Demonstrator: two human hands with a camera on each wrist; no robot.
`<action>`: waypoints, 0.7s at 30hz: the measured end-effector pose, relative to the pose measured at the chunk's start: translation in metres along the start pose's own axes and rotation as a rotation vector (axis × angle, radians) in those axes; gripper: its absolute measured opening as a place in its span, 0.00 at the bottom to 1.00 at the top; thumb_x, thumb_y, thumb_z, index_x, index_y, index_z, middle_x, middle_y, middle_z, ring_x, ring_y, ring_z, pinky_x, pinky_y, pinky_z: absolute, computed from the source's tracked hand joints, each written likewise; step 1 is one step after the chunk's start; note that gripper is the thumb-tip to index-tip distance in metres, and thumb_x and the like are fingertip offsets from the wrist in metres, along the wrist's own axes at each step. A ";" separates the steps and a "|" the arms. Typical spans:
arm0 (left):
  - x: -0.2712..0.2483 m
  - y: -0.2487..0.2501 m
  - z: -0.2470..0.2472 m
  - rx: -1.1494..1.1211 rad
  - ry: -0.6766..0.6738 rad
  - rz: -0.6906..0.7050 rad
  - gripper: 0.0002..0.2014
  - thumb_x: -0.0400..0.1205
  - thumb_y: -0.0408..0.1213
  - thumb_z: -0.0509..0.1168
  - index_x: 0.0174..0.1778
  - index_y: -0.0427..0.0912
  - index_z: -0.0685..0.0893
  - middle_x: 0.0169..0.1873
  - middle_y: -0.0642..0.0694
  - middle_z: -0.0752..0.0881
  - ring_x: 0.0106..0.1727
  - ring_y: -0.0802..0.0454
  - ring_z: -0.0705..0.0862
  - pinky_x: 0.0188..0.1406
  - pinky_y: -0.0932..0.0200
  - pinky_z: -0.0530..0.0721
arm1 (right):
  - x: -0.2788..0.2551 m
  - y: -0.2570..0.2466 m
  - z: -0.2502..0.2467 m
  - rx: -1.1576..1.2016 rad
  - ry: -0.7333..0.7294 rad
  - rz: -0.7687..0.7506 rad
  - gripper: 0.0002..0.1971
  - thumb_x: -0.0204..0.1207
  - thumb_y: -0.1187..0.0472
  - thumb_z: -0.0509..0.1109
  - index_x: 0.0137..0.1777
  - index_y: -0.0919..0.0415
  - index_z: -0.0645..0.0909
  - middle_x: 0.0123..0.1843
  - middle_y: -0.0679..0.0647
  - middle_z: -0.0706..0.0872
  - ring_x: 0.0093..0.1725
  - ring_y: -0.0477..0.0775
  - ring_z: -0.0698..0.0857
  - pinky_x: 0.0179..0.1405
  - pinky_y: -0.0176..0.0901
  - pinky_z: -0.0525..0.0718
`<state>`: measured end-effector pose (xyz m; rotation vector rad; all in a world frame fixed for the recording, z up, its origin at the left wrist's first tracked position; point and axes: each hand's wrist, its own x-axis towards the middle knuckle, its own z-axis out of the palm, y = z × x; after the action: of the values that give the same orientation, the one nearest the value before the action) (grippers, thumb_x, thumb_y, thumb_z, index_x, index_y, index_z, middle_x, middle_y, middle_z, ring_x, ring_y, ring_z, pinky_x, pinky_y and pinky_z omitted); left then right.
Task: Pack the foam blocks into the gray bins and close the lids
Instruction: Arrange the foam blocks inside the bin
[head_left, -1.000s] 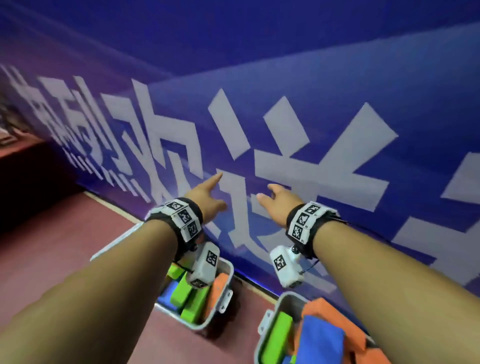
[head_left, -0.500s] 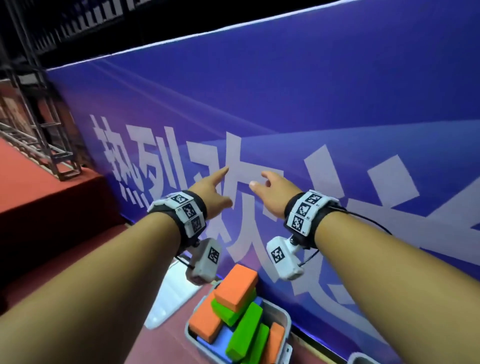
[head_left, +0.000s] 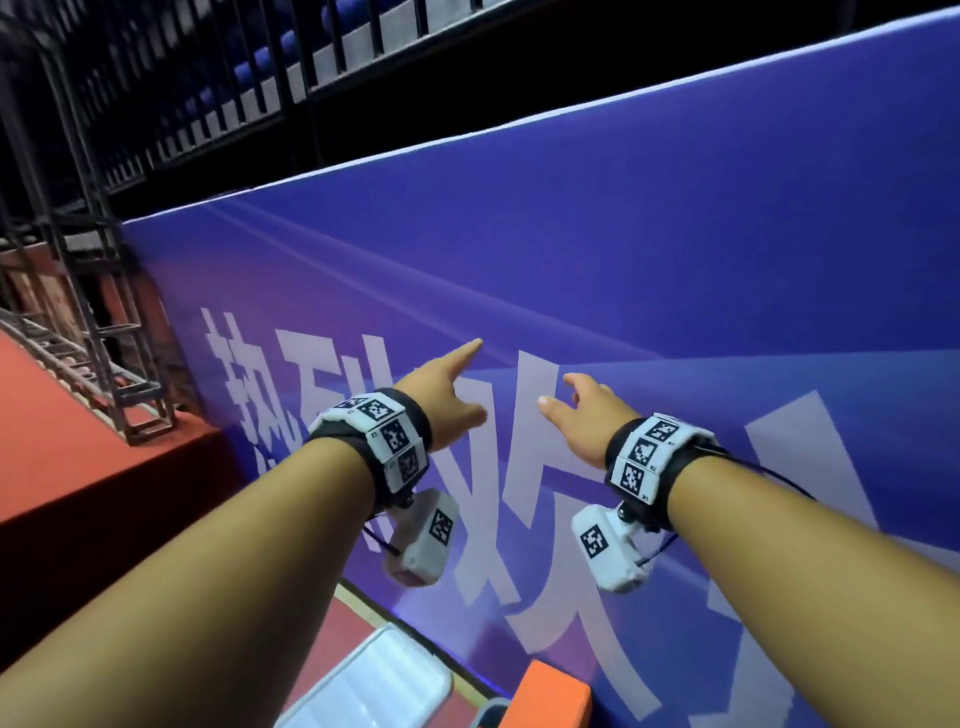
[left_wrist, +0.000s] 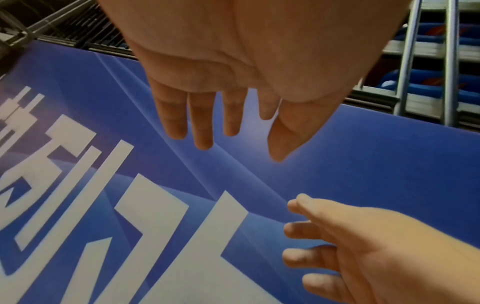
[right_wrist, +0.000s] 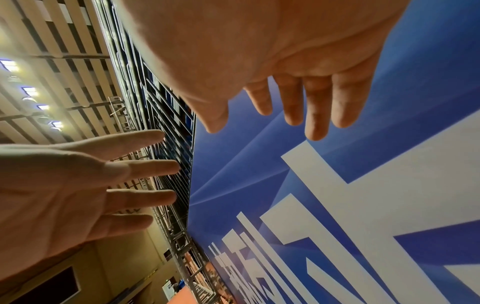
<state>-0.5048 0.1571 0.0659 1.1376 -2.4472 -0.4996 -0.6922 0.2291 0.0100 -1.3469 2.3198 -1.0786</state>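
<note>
Both of my hands are raised in front of a blue banner, and neither holds anything. My left hand (head_left: 462, 387) has its fingers straight and spread, as the left wrist view (left_wrist: 228, 142) also shows. My right hand (head_left: 558, 392) is likewise spread and relaxed (right_wrist: 262, 127). Far below them, at the bottom edge of the head view, an orange foam block (head_left: 553, 696) sticks up from the rim of a gray bin (head_left: 488, 716). A pale gray lid (head_left: 374, 680) lies to the left of that bin. The other blocks and the second bin are out of frame.
The tall blue banner (head_left: 675, 260) with large white characters stands close ahead, beyond the hands. A red carpeted platform (head_left: 78, 447) and black metal scaffolding (head_left: 93, 312) are to the left. Red floor runs beneath the banner's foot.
The view has swung upward and left, so both bins have slid down, leaving one block and a lid at the bottom edge. Both hands stay raised, spread and empty.
</note>
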 end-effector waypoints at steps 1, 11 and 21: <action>0.014 -0.010 -0.005 -0.020 0.012 -0.001 0.41 0.78 0.42 0.69 0.82 0.69 0.55 0.77 0.56 0.73 0.53 0.50 0.88 0.48 0.54 0.88 | 0.012 -0.005 0.006 -0.002 0.003 0.005 0.36 0.80 0.38 0.62 0.83 0.54 0.59 0.81 0.59 0.66 0.75 0.61 0.74 0.74 0.55 0.72; 0.131 -0.068 0.064 -0.118 -0.204 0.195 0.40 0.78 0.39 0.70 0.83 0.61 0.57 0.78 0.50 0.73 0.39 0.50 0.83 0.44 0.59 0.82 | 0.030 0.059 0.055 -0.144 0.183 0.400 0.38 0.79 0.36 0.62 0.84 0.53 0.58 0.81 0.60 0.68 0.76 0.64 0.73 0.74 0.56 0.72; 0.146 -0.146 0.179 -0.008 -0.607 0.464 0.39 0.79 0.42 0.70 0.83 0.62 0.58 0.77 0.49 0.73 0.60 0.46 0.85 0.56 0.62 0.78 | -0.058 0.109 0.205 0.048 0.279 0.900 0.39 0.78 0.37 0.62 0.84 0.53 0.56 0.80 0.60 0.69 0.75 0.63 0.74 0.74 0.57 0.72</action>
<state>-0.5858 -0.0180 -0.1277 0.4040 -3.0855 -0.7851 -0.6203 0.2123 -0.2178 -0.0403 2.5996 -1.0089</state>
